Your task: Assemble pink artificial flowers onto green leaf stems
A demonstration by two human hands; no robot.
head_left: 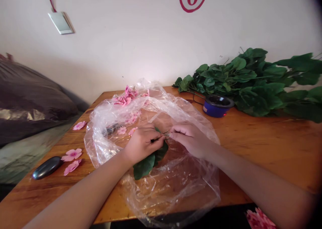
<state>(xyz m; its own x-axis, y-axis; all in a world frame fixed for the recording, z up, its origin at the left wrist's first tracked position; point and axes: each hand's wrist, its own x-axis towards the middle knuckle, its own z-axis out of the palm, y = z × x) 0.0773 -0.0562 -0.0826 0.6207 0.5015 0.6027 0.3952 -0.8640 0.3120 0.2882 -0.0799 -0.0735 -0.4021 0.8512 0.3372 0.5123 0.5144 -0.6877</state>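
My left hand (143,145) pinches a thin wire stem (164,135) that runs out of a green artificial leaf (146,165). The leaf hangs below the hands, partly hidden by my left hand. My right hand (188,138) meets the same wire from the right, its fingertips closed on the wire's end. Both hands are above a crumpled clear plastic bag (191,185) spread on the table. Several pink artificial petals (125,98) lie on and under the plastic near the far side.
A wooden table (264,145) bears a heap of artificial green leaves (251,84) and a small blue bowl (216,106) at the far right. A black oval object (46,168) and pink petals (71,155) lie at the left edge, beside a dark cushion (30,98).
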